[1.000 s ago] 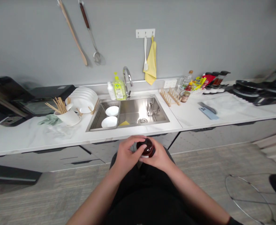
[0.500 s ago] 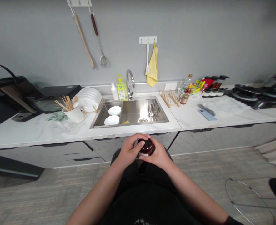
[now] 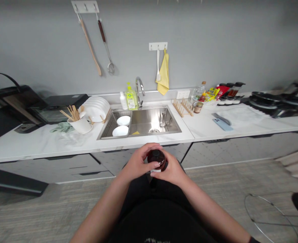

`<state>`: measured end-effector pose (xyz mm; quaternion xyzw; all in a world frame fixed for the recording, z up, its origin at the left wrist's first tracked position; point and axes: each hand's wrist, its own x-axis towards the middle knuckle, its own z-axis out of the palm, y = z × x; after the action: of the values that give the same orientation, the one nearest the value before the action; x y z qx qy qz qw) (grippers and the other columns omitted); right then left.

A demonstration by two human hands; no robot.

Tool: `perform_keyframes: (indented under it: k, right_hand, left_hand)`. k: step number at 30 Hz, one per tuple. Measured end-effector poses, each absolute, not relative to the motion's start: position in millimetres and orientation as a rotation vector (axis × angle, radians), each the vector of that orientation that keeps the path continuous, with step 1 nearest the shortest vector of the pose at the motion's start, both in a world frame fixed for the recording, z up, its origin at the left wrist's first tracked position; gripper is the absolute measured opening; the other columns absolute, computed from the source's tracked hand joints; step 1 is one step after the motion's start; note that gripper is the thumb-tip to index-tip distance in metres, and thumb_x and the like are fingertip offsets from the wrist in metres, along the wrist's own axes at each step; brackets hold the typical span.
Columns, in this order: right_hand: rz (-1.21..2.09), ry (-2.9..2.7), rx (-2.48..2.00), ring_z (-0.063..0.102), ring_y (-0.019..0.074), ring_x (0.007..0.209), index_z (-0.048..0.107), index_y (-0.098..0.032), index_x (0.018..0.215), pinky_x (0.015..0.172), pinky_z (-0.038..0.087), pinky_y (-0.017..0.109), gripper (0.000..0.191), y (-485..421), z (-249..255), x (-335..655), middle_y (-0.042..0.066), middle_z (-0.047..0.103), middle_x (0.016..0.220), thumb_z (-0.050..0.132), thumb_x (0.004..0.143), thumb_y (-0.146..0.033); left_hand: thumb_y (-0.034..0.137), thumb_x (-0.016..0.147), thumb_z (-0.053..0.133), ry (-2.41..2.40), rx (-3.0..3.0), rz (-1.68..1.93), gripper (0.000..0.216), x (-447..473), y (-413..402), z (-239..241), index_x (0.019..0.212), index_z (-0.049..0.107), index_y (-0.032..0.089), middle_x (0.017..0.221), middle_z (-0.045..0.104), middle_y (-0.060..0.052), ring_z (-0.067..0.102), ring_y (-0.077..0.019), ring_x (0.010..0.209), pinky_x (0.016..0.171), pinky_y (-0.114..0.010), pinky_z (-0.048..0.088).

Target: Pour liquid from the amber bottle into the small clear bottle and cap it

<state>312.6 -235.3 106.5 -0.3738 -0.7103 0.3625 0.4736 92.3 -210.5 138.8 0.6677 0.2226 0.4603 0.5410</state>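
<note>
Both my hands are wrapped round a dark reddish-brown jar (image 3: 156,157) with a pale label low on its side. It is held in front of my body, just below the counter's front edge. My left hand (image 3: 140,162) curls over its left and far sides, with the thumb lying across the near part of its top. My right hand (image 3: 172,168) grips the right side, fingers reaching to the near side by the label. The jar's lower part is hidden by the hands.
Beyond my hands lies a steel sink (image 3: 149,118) with two white bowls (image 3: 120,131) in its left rack. Left of it stand chopsticks in a white holder (image 3: 80,125) and plates (image 3: 95,109). On the right are a wooden rack (image 3: 183,108), a small jar (image 3: 197,107) and a phone (image 3: 222,124).
My left thumb and fingers have shifted round the jar's top, the thumb now lower and nearer me. The jar stays between both hands. The view has tilted slightly upward.
</note>
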Motion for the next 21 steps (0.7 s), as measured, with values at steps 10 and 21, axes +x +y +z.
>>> perform_keyframes:
  k: [10,21]
  right_hand:
    - [0.893,-1.743,-0.884,0.081,0.0372,0.126,0.073,-0.027,0.143,0.112,0.063,0.054,0.083,-230,106,309,0.012,0.083,0.141,0.107,0.067,-0.033]
    - [0.809,-1.743,-0.923,0.08,0.0391,0.125,0.077,-0.027,0.139,0.113,0.062,0.056,0.082,-229,102,308,0.013,0.083,0.138,0.109,0.064,-0.039]
  left_hand:
    - [0.035,0.096,0.094,0.647,1.581,1.21,0.054,89,-212,142,0.144,0.073,0.024,0.136,0.083,-0.014,0.08,-0.0291,0.131,0.121,-0.045,0.06]
    - [0.041,0.08,0.105,0.925,1.488,1.414,0.048,102,-221,138,0.118,0.083,0.021,0.112,0.088,-0.012,0.086,-0.0308,0.113,0.11,-0.047,0.068]
